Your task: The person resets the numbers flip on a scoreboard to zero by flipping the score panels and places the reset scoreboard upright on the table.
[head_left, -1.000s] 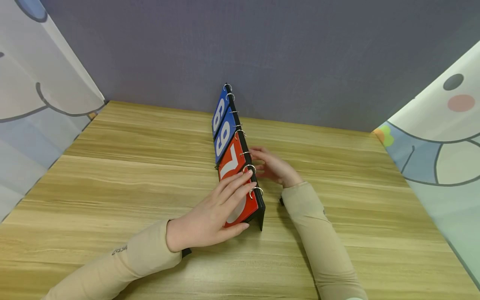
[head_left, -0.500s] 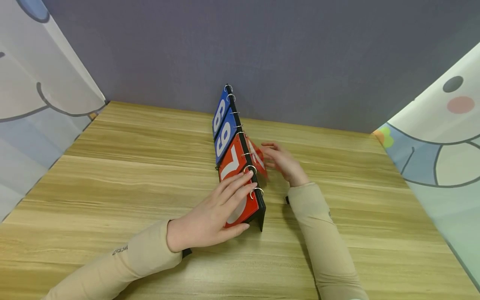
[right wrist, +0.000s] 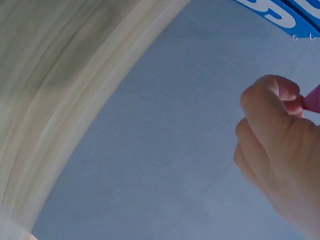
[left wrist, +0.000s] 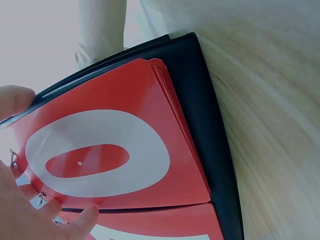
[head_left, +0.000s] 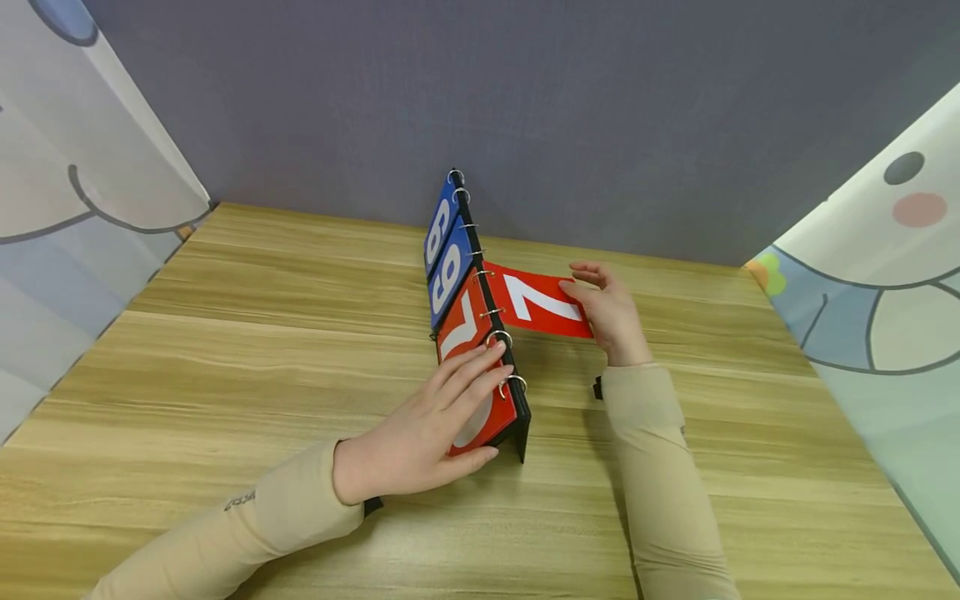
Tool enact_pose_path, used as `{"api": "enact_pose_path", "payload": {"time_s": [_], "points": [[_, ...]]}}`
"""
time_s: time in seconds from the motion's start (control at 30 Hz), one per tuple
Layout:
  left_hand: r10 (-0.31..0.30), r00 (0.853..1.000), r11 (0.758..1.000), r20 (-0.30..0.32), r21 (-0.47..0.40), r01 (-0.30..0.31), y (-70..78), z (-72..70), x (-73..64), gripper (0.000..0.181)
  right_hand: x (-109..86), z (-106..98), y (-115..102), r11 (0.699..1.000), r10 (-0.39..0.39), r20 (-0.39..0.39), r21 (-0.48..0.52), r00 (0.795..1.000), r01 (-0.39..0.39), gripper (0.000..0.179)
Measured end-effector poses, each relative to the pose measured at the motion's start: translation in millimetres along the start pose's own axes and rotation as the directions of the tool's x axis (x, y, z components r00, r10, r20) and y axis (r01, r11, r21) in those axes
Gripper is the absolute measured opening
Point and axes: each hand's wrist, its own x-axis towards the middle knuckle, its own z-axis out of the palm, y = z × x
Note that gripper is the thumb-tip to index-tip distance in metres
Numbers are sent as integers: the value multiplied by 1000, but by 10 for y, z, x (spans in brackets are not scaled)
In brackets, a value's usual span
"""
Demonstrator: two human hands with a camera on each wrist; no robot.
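A black tabletop flip scoreboard (head_left: 522,402) stands tent-like, with ringed number cards along its top edge. My left hand (head_left: 420,429) lies with fairly straight fingers over its near end, partly covering a red 0 card (left wrist: 150,135). The thumb (left wrist: 15,102) is at the board's edge in the left wrist view. On the right side of the board, my right hand (head_left: 613,317) pinches the outer edge of a red 7 card (head_left: 536,302), which sticks out sideways from its rings. Another red card (head_left: 468,312) with a white figure lies on the left face.
Two blue number cards (head_left: 448,271) hang on the far half of the scoreboard. The wooden table (head_left: 262,333) meets a grey wall (head_left: 525,108) behind. Cartoon-printed panels (head_left: 885,292) flank it on both sides.
My right hand has moved right, away from the board, and the red 7 card has swung outward with it from behind the top edge. The left hand has stayed in place.
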Motion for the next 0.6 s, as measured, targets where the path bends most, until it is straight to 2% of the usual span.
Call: {"api": "enact_pose_path", "payload": {"time_s": [0.1, 0.23, 0.37, 0.6], "points": [[-2, 1000, 1000, 1, -3, 2, -3, -5, -7, 79, -14, -26, -17, 999, 7, -47, 36, 999, -5, 37], [1, 1000, 1000, -3, -5, -1, -6, -1, -3, 80, -36, -53, -33, 997, -28, -100, 64, 995, 35, 33], [8, 1000, 1000, -5, 0, -8, -4, 0, -4, 80, -56, -48, -39, 998, -54, -139, 33, 989, 59, 36], [6, 1000, 1000, -6, -2, -6, -4, 5, -6, 79, -62, -58, -35, 997, -64, -179, -48, 982, 57, 36]]}}
